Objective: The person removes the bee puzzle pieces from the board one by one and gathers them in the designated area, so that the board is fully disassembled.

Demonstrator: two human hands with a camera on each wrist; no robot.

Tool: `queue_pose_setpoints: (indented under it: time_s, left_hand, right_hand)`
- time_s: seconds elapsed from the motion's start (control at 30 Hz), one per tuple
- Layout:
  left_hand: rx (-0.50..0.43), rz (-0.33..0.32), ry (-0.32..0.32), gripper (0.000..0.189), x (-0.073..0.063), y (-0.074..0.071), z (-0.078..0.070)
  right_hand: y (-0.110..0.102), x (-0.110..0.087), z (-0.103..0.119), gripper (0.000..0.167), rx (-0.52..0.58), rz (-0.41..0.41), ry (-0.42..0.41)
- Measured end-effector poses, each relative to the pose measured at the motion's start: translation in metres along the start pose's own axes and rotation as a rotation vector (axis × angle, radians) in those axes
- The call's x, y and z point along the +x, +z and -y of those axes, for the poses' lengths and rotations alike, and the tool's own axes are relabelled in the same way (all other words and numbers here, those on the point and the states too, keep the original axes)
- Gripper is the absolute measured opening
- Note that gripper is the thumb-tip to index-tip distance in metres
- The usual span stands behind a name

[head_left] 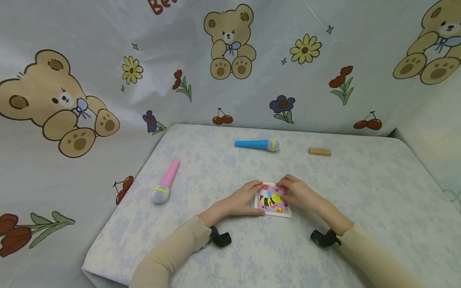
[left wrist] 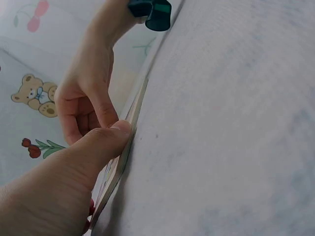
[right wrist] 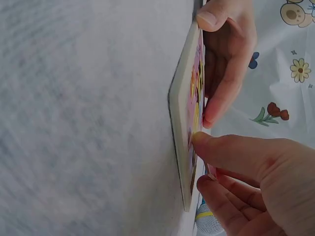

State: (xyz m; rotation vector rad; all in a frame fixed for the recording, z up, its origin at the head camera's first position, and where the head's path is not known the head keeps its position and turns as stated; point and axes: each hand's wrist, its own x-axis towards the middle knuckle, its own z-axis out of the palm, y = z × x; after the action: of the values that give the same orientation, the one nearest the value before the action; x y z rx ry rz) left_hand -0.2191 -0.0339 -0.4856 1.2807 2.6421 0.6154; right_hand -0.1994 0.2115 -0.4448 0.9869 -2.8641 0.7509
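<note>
A small square bee jigsaw puzzle (head_left: 271, 203) in a pale wooden frame lies on the table, its picture showing a yellow and black bee on pink. My left hand (head_left: 242, 201) holds its left side, thumb along the near edge and fingers at the far edge. From the right, my right hand (head_left: 300, 194) reaches over the far right corner. In the right wrist view, its thumb is close over the picture, and a small pink puzzle piece (right wrist: 212, 170) shows raised between the thumb and fingers. The fingers partly hide that corner of the picture.
Beyond the puzzle lies a blue toy microphone (head_left: 253, 144), with a small wooden block (head_left: 319, 151) to its right. A pink toy microphone (head_left: 167, 180) lies at the left. The patterned cloth table (head_left: 216, 264) meets a bear-print curtain (head_left: 173, 48) at the back.
</note>
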Motion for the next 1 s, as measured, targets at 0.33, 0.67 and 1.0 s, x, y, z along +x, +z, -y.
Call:
queue_pose_setpoints:
  time_s: [0.33,0.67,1.0]
  left_hand:
    - [0.006,0.010,-0.006,0.095,-0.001,-0.002,-0.002]
    - [-0.007,0.017,-0.010,0.095,0.000,-0.004,-0.002]
    - [0.008,0.008,0.008,0.095,0.001,-0.001,0.000]
  right_hand:
    - [-0.012,-0.016,-0.009,0.037,0.039,-0.019,0.084]
    - [-0.055,-0.081,-0.058,0.038,-0.032,-0.144,0.263]
    - [-0.062,-0.109,-0.080,0.038,-0.086,-0.158,0.286]
